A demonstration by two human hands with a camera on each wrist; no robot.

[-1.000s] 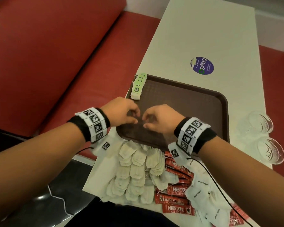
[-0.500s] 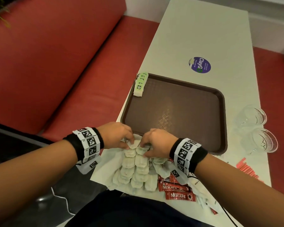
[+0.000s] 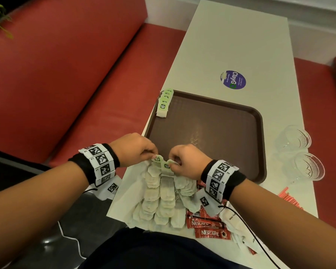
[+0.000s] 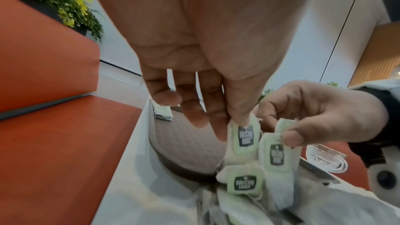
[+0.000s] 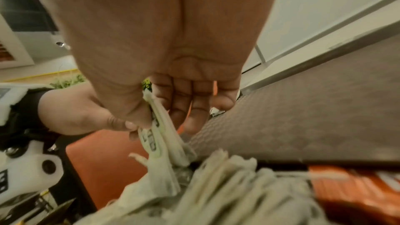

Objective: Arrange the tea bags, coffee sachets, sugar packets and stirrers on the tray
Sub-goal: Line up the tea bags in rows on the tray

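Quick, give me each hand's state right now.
Left hand: pinching a green-tagged tea bag at its top.
Right hand: pinching another green-tagged tea bag from the pile.

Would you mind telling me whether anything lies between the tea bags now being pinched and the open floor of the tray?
Nothing visible does. Both the left hand and right hand pinch tea bags at the tray's near edge; its floor ahead looks bare, the only other bags stacked at its far-left corner.

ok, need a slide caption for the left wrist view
Left hand and right hand each pinch a green-tagged tea bag above the pile, near the tray.
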